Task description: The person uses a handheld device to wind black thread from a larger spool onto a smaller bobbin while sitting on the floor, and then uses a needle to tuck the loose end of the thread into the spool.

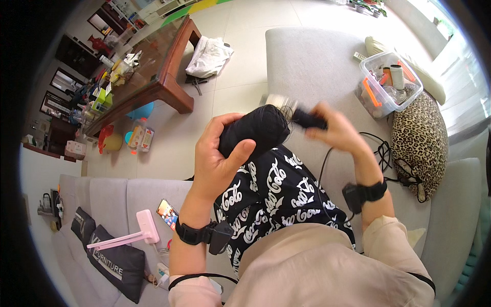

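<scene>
My left hand (216,153) is wrapped around a large black spool of thread (255,130), held tilted above my lap. My right hand (335,128), blurred, grips a smaller black roll of thread (310,119) just to the right of it. Thin loops of black thread show between the two. Behind the big spool's far end is a blurred whitish object (280,101); its kind and what supports it are unclear.
On the sofa at right, an open clear plastic box (391,101) holds thread spools beside a leopard-print cushion (420,142). A black cable (379,147) runs near my right arm. At left are a phone (167,213), a pink folding stand (147,226) and a wooden table (168,73).
</scene>
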### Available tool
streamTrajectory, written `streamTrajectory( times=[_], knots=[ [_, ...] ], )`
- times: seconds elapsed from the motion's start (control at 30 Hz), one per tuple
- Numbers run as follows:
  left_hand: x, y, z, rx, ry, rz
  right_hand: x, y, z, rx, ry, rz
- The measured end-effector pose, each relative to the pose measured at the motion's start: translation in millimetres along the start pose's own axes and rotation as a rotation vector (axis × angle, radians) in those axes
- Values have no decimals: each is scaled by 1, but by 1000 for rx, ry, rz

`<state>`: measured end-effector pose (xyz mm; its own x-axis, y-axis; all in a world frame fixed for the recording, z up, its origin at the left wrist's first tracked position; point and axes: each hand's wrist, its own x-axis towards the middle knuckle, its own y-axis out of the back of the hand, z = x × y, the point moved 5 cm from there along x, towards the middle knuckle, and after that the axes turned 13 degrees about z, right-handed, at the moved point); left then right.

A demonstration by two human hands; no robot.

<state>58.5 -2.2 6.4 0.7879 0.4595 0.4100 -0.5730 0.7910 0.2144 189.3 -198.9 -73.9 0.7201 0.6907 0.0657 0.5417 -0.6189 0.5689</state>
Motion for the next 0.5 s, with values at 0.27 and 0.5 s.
streamTrajectory(
  times=[0.27,0.5],
  knots=[
    [3,1,-30,-42,102,-7,-2,43,-53,1160,230,-137],
    [5,0,-26,-145,107,-12,27,44,25,-130,-64,461]
  ],
)
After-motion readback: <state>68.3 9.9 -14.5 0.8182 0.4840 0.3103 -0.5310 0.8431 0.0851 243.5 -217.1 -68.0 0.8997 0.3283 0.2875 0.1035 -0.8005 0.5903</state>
